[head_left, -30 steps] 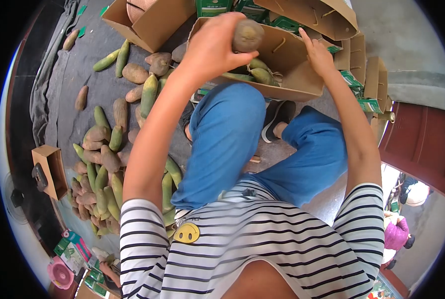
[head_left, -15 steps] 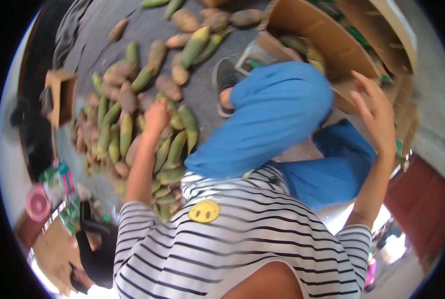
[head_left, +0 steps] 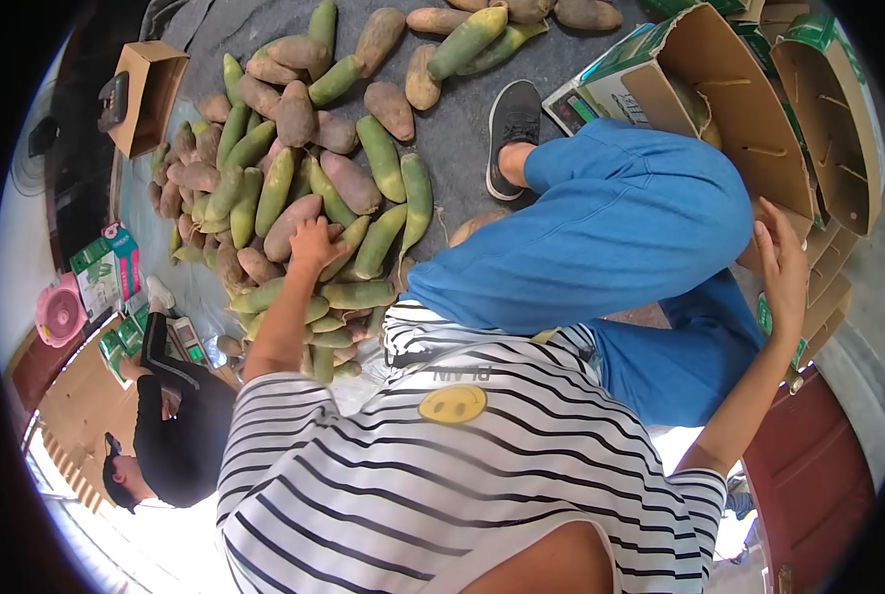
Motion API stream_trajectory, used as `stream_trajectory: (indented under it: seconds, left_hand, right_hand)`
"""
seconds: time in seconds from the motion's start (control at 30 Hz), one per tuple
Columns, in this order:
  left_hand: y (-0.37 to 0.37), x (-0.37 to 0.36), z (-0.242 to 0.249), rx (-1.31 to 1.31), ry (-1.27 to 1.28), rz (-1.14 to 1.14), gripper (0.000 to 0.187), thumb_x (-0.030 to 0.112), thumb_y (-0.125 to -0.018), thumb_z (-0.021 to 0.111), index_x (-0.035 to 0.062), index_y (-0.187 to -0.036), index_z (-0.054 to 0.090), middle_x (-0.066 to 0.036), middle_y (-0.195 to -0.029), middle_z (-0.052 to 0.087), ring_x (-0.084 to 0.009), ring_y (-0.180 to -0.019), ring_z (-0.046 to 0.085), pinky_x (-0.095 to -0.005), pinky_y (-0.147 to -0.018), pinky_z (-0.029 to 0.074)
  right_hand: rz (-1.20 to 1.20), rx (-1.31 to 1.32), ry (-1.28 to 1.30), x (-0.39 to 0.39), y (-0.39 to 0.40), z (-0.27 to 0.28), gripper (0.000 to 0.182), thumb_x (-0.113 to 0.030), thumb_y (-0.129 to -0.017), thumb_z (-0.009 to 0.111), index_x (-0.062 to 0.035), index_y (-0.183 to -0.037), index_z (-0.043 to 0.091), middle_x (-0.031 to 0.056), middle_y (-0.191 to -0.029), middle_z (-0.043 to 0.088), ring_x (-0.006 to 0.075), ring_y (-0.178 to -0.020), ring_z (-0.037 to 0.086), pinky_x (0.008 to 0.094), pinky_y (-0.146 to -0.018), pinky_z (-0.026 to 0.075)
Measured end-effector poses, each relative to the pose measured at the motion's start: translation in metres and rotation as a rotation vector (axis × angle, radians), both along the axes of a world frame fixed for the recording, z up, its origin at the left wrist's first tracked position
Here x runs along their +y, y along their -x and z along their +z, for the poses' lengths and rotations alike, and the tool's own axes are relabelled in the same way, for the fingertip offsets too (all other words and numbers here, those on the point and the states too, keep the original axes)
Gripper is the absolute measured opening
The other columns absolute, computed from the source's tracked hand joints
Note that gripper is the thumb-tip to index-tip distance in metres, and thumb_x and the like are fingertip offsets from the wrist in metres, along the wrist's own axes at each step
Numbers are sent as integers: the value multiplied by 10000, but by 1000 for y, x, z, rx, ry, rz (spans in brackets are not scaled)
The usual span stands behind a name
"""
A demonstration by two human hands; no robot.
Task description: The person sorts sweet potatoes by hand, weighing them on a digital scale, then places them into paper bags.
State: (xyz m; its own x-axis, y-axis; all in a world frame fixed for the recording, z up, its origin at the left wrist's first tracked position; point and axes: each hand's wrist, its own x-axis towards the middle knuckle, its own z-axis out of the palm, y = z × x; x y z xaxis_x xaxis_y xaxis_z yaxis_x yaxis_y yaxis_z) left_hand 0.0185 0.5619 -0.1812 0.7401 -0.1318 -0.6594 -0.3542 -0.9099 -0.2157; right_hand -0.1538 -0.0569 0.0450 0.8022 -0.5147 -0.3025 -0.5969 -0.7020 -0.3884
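My left hand rests on the heap of radishes, its fingers spread and bent beside a pinkish-brown radish. A green radish lies just past its fingertips. Whether the palm presses on anything is hidden. My right hand hangs by my bent knee, fingers loosely apart, holding nothing. Closest to it stands an open cardboard carton, with a radish partly visible inside.
More cartons stand at the right. Several radishes lie loose on the dark ground sheet near my shoe. Another person sits at lower left near a pink basin. A cardboard box stands at upper left.
The view has shifted, so heap and cartons appear moved. My left hand has come lower over the heap, towards me. My right hand has dropped from the carton's edge to beside my knee.
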Motion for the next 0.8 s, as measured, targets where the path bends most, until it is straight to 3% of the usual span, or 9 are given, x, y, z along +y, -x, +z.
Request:
stream_trajectory:
  seconds: [0.03, 0.13, 0.27, 0.3, 0.37, 0.47, 0.57, 0.67, 0.8]
  left_hand:
    - [-3, 5, 10, 146, -57, -149, 490, 288, -738, 739, 110, -1138, 518, -105, -1094, 542, -287, -1131, 504, -516, -847, 493]
    - [7, 30, -3, 125, -164, -187, 594, 228, -716, 755, 114, -1227, 474, -86, -1144, 504, -293, -1136, 490, -503, -830, 508]
    - [28, 21, -14, -63, -169, -32, 585, 77, -749, 699, 117, -1264, 423, -82, -1249, 420, -324, -1164, 446, -523, -794, 512]
    - [29, 17, -9, -65, -123, -4, 543, 76, -761, 689, 112, -1234, 425, -94, -1245, 415, -343, -1162, 439, -513, -812, 503]
    - [29, 18, -12, -90, -70, 35, 618, 128, -660, 780, 99, -1164, 424, -121, -1199, 413, -379, -1133, 445, -514, -829, 487]
    - [20, -5, 12, -75, -8, 0, 667, 138, -687, 761, 91, -1252, 410, -169, -1223, 395, -395, -1142, 424, -509, -859, 480]
    - [0, -38, 28, -300, 495, -62, 709, 133, -707, 752, 71, -1321, 403, -188, -1262, 376, -397, -1170, 403, -482, -944, 411]
    - [-37, -132, 89, -397, 858, -37, 763, 128, -694, 773, 68, -1352, 392, -198, -1276, 369, -404, -1209, 376, -465, -1027, 318]
    - [-57, -283, 191, -636, 1294, -242, 691, 129, -685, 797, 48, -1292, 475, -138, -1212, 474, -314, -1203, 420, -420, -1029, 331]
  right_hand:
    - [4, -4, -6, -2, 2, -3, 365, -234, -950, 556, -74, -1278, 561, 133, -1102, 636, 219, -1014, 603, 326, -896, 459]
    - [39, -29, -34, 3, 1, -3, 365, -243, -946, 555, -72, -1269, 563, 144, -1088, 637, 238, -992, 610, 331, -883, 464]
    - [100, -35, -18, 7, -4, 4, 367, -249, -937, 558, -52, -1246, 568, 156, -1101, 633, 270, -991, 615, 340, -878, 467]
    - [117, -38, -15, 5, -2, 1, 366, -256, -931, 562, -39, -1226, 574, 164, -1112, 630, 290, -1002, 612, 351, -882, 466]
    - [131, -22, 0, 4, 1, -5, 371, -272, -918, 571, -20, -1190, 582, 177, -1128, 622, 323, -1024, 600, 378, -890, 462]
    - [212, -22, 56, 4, 7, -6, 383, -292, -894, 594, -25, -1169, 588, 173, -1125, 617, 337, -1040, 583, 408, -893, 460]
    - [259, 11, 122, 5, 14, -8, 428, -301, -864, 630, -38, -1196, 566, 154, -1063, 614, 335, -1033, 571, 422, -870, 465]
    - [255, 25, 134, 7, 17, -12, 457, -293, -836, 662, -34, -1195, 551, 150, -1018, 607, 329, -1017, 569, 425, -851, 471]
    - [253, 106, 157, 9, 18, -14, 463, -257, -825, 674, -31, -1203, 532, 151, -1031, 610, 329, -1009, 573, 422, -844, 473]
